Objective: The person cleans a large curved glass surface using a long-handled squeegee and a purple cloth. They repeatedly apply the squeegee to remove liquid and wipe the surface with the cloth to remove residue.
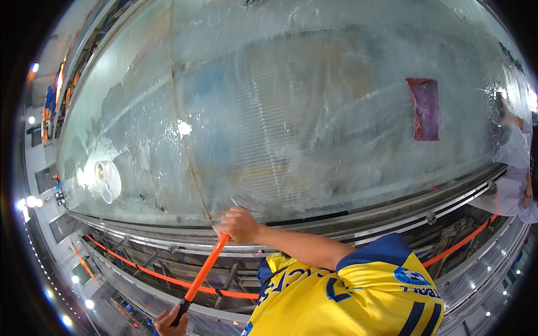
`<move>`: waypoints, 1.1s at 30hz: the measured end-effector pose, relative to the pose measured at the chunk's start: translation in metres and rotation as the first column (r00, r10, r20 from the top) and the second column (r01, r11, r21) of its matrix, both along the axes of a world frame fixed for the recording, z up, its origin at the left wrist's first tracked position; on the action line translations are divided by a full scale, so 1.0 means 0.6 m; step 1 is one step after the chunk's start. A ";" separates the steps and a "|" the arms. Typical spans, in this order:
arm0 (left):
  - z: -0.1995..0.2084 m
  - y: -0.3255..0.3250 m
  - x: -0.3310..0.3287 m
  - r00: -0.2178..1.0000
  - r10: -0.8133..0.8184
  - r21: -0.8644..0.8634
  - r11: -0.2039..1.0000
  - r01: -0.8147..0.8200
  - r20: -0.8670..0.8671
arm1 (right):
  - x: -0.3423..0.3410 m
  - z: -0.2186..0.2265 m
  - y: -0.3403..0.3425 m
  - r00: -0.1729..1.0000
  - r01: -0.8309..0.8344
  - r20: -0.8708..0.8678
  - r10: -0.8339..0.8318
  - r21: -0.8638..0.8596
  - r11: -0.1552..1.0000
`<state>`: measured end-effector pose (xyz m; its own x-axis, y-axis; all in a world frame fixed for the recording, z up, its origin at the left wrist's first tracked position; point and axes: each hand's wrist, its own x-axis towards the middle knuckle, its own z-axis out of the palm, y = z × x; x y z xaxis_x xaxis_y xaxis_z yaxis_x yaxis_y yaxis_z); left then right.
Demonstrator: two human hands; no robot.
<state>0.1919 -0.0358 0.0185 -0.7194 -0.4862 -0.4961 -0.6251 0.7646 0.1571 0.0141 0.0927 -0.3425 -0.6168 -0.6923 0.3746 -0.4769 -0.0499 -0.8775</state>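
Yellow shirt [358,285] nearest. Both hands clamp orange pole [204,270]: right hand [240,224] high near wet glass panel's [280,112] lower edge, left hand [168,322] at dark end. Pole looks stiff, light, possibly slippery.

My left hand [168,323] is partly cut off by the lower edge, so I can't see its full grip on the orange pole [203,273]. My right hand [240,225] covers the pole's upper end. A co-worker [513,168] is clipped at the right rim.
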 end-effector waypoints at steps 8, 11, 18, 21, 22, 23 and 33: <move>-0.125 0.080 -0.079 0.980 -0.055 0.124 0.989 0.079 -0.191 | -0.117 -0.047 0.174 0.919 0.287 -0.297 -0.260 0.050 0.957; -0.181 0.154 -0.263 0.945 -0.161 0.106 0.975 0.198 -0.285 | -0.319 -0.112 0.244 0.759 0.421 -0.566 -0.324 0.047 0.906; -0.164 0.172 -0.192 0.948 -0.002 0.198 0.978 0.068 -0.319 | -0.297 -0.067 0.223 0.945 0.182 -0.289 -0.151 0.085 0.980; -0.108 0.108 -0.026 0.962 0.042 0.139 0.990 -0.005 -0.268 | -0.102 -0.032 0.139 0.977 0.085 -0.206 -0.061 0.112 0.990; -0.088 0.100 0.007 0.972 0.059 0.122 0.992 -0.032 -0.226 | -0.055 -0.025 0.123 0.987 0.050 -0.158 -0.030 0.123 0.991; -0.081 0.103 0.010 0.970 0.115 0.119 0.989 -0.091 -0.214 | -0.028 -0.026 0.106 0.994 0.007 -0.113 0.009 0.138 0.990; -0.080 0.117 -0.078 0.971 0.141 0.181 0.978 -0.105 -0.195 | -0.164 -0.065 0.094 0.948 0.205 -0.265 -0.176 0.083 0.975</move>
